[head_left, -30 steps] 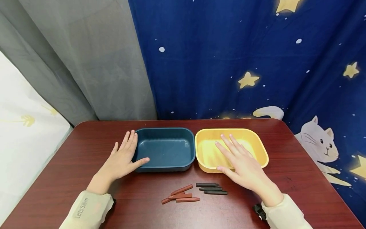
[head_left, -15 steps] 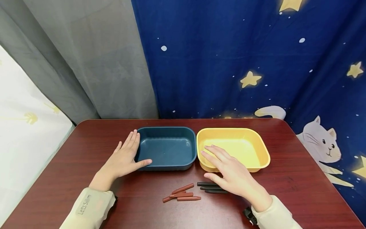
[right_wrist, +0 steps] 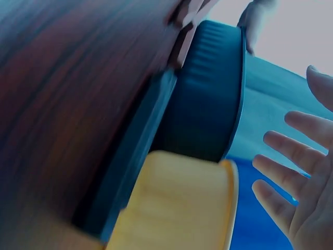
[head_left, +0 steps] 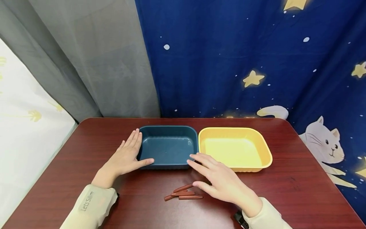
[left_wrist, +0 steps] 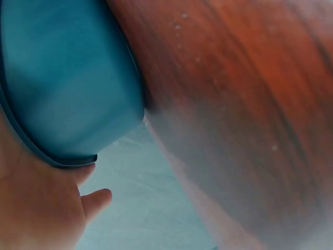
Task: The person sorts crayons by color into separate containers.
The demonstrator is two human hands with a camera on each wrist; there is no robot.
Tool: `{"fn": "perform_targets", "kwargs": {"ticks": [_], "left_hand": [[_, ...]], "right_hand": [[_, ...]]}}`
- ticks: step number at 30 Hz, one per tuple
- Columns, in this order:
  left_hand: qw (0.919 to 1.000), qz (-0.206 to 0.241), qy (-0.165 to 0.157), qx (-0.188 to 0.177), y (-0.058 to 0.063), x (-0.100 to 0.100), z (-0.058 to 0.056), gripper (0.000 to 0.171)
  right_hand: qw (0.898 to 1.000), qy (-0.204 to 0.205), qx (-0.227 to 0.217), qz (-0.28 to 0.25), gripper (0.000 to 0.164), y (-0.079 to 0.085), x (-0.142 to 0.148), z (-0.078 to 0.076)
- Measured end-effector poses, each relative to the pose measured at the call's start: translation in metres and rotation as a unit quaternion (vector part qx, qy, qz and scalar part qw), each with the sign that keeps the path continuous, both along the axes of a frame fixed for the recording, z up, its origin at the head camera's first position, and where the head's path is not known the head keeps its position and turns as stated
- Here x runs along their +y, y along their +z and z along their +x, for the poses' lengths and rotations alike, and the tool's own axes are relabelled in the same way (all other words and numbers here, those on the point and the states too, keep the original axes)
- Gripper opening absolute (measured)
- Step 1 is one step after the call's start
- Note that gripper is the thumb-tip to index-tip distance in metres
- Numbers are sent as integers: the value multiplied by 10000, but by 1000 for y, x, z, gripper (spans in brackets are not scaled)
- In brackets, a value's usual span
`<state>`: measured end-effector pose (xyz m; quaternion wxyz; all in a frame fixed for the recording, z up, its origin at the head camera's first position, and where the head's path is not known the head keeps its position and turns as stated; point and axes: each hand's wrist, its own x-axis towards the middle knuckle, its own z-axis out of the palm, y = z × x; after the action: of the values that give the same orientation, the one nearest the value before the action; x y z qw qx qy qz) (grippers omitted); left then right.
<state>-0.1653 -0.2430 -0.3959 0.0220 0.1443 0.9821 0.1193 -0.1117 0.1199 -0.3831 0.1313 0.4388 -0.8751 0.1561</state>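
Note:
My left hand [head_left: 124,160] rests against the left end of a dark blue plastic bin [head_left: 168,151]. Its straight fingers lie along the bin's side, and the thumb reaches over the front rim. My right hand [head_left: 221,183] hovers with spread fingers in front of the yellow bin [head_left: 234,151], holding nothing. Its fingertips point toward the blue bin's front right corner. Several reddish-brown crayons [head_left: 190,197] lie in a loose pile left of the right thumb. The black crayons [right_wrist: 130,156] are hidden under the right hand in the head view but show in the right wrist view.
Both bins stand side by side near the back edge of the dark red wooden table [head_left: 160,210]. Behind it hang a grey curtain [head_left: 100,57] and a blue star-patterned curtain [head_left: 206,63]. A white patterned cloth [head_left: 25,127] is at the left.
My right hand has moved left and toward me, from over the yellow bin to above the black crayons, covering them. My left hand stays at the blue bin. The head view has shifted slightly.

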Motion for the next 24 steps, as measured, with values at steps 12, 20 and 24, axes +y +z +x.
{"fn": "perform_targets", "kwargs": {"ticks": [12,20,24], "left_hand": [[9998,99,41,-140,1,1,0,123],[9996,172,69,-226,2,1,1,125],[9996,195,56,-189,3,1,2,125]], "right_hand": [[9946,556,-863,124,45,-3,-30,8],[9917,700,-863,645,30,-6,-44,5],[9883,667,-986,951,22,-6,-50,2]]}}
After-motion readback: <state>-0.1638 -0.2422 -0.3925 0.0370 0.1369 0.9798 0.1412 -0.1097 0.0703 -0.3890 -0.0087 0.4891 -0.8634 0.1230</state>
